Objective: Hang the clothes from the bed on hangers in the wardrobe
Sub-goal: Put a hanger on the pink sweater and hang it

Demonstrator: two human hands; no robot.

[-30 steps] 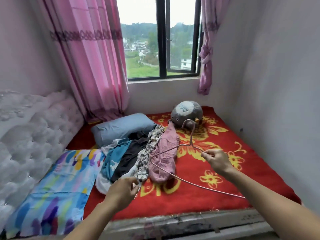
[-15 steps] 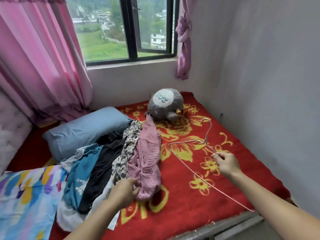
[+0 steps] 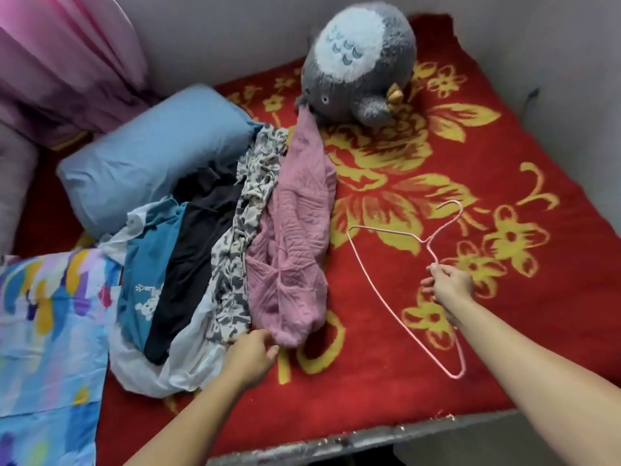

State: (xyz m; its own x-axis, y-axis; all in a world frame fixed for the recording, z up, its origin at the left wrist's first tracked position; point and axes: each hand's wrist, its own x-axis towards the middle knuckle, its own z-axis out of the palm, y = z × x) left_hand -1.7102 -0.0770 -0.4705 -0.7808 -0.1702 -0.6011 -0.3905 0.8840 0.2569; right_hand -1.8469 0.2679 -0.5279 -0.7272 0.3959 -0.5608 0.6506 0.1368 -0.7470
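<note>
A row of clothes lies on the red flowered blanket [image 3: 437, 348]: a pink knit garment [image 3: 292, 250], a black-and-white patterned one [image 3: 242, 237], a black one [image 3: 195, 250], a teal one [image 3: 148, 274] and a white one [image 3: 188, 361]. My left hand [image 3: 250, 356] reaches the near end of the pile, fingers curled at the hem of the pink garment. My right hand [image 3: 448, 285] pinches a thin pink wire hanger [image 3: 379, 274] at its neck, holding it just above the blanket to the right of the clothes.
A grey plush toy [image 3: 359, 58] sits at the far side of the bed. A blue pillow [image 3: 151, 153] and a multicoloured pillow [image 3: 43, 331] lie on the left. A pink curtain [image 3: 60, 62] hangs at the far left. The bed's front edge [image 3: 369, 442] runs below.
The view has dropped and closed in on the bed. My left hand has shifted right from the patterned garment to the pink garment's hem. The hanger has come lower and further right.
</note>
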